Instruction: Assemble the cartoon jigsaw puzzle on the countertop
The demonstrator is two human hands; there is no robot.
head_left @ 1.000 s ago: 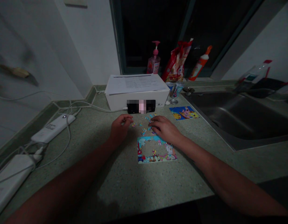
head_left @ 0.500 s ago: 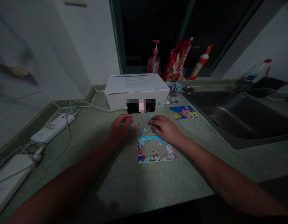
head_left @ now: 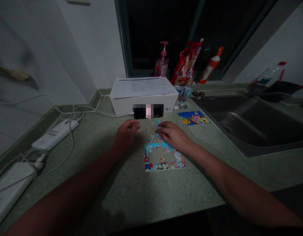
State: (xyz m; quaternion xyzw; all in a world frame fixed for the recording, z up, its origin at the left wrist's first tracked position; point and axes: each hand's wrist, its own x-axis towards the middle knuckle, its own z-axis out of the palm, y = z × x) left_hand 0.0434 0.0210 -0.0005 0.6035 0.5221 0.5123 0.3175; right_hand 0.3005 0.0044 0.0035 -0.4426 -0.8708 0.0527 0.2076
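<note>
On the counter, a partly filled jigsaw puzzle shows a colourful cartoon border around a bare middle. Several loose puzzle pieces are scattered just beyond it. My right hand rests over the right side of these pieces, its fingers apart and touching some of them; its palm hides others. To the left of the pieces is my left hand, with its fingers curled in and thumb close to them. A loose piece lies near its fingertips. Whether anything is between those fingers is hidden.
A phone leans against a white box with papers on top. A blue cartoon picture card lies to the right, beside the sink. Cans stand behind. White power banks or adapters and cables lie at left.
Almost nothing differs. Both hands keep their places by the puzzle pieces, with only a slight shift of the right fingers and of the camera.
</note>
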